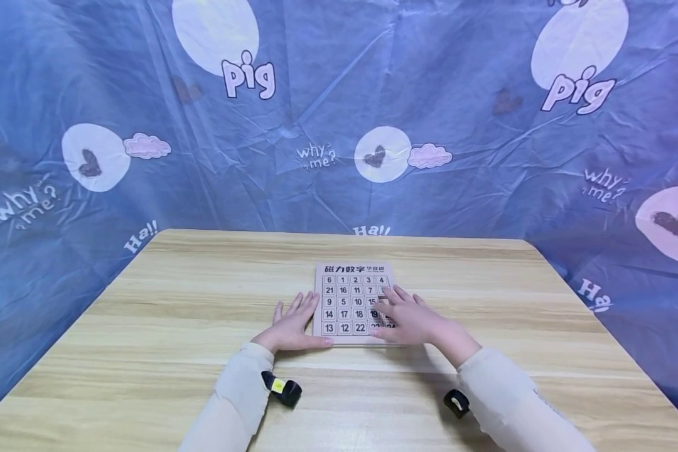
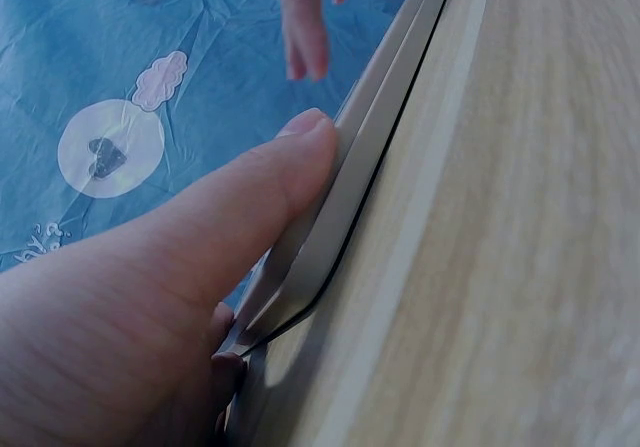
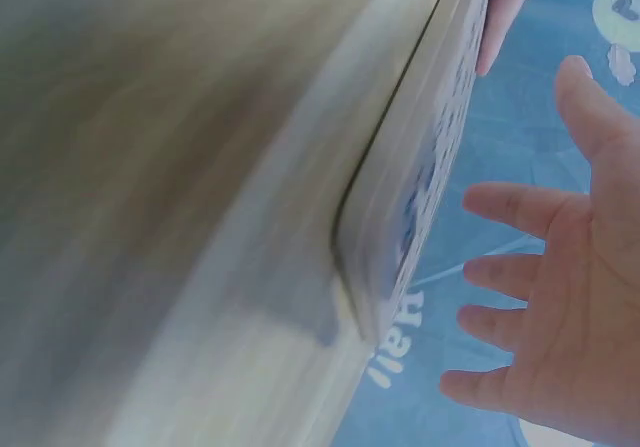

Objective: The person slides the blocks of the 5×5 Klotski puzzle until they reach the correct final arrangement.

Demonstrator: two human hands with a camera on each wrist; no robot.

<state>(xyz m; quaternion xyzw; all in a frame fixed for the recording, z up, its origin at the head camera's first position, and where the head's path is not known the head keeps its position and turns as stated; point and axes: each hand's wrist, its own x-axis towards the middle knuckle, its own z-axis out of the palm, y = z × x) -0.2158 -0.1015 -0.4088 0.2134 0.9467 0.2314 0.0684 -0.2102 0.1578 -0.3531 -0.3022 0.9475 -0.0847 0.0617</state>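
**Blue backdrop, wooden table: number puzzle partly ordered**

Before a printed blue backdrop point(image 1: 282, 194), a pale wooden table point(image 1: 147, 351) is covered in part by the number puzzle point(image 1: 351, 302). Ordering is judged unfinished: 1 to 4 are lined up in the far row, but are preceded by 6, and 21, 9 and 5 seem misplaced. Some tiles are hidden by the right grip point(image 1: 412, 320), which is spread loosely above them, nothing held. By the left grip point(image 1: 290, 329), fingers extended, the puzzle's near-left corner is braced; the puzzle lies between both grips.
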